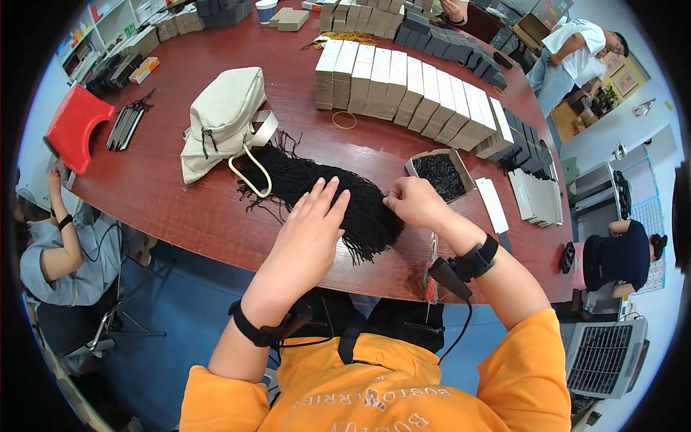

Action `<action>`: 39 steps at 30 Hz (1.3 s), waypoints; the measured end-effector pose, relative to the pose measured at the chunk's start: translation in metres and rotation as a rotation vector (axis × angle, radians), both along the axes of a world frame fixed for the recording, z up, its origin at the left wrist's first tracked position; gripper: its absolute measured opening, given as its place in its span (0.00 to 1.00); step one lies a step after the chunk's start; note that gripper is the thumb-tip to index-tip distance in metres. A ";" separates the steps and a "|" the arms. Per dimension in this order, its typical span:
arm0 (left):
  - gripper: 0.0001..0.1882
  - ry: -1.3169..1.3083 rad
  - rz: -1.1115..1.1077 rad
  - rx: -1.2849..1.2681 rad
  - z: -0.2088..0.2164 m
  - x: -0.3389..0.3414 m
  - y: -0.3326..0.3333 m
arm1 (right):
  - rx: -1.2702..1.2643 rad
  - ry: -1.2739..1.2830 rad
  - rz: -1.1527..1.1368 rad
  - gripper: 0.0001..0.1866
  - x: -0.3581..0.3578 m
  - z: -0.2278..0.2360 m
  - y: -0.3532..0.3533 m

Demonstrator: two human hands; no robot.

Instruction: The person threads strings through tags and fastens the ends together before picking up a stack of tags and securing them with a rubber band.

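A thick bundle of thin black cords (374, 216) lies on the table in front of me. My left hand (311, 227) rests flat on it, fingers stretched and slightly apart. At the bundle's right end my right hand (419, 203) is closed, thumb and fingers pinched at the cord ends; the strands in the pinch are too fine to count. Just beyond that hand stands a small open box (471, 186) of small black pieces (437, 173). A cream bag (229, 101) lies against the bundle's far left end, its strap loop over some cords.
A long row of white-topped card stacks (392, 79) stands across the reddish-brown table (173, 205). White strips (491, 205) and grey card stacks (536, 198) lie at the right. A red stool (79, 126) and dark strips (129, 124) are at the left. Other people sit and stand around.
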State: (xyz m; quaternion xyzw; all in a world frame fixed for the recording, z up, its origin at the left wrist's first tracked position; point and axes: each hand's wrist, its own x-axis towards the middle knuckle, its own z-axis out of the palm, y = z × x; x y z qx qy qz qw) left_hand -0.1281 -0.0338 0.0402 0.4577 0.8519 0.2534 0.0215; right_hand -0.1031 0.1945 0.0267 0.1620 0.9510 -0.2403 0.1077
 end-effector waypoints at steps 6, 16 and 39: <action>0.28 0.032 -0.049 -0.014 -0.024 -0.003 0.030 | -0.035 0.021 -0.004 0.12 0.004 -0.011 0.005; 0.25 0.132 -0.009 -0.122 -0.064 -0.020 0.060 | 0.035 0.051 0.019 0.13 0.008 -0.008 0.012; 0.26 0.112 0.004 -0.132 -0.057 -0.018 0.061 | -0.509 -0.020 0.256 0.02 0.080 0.059 0.045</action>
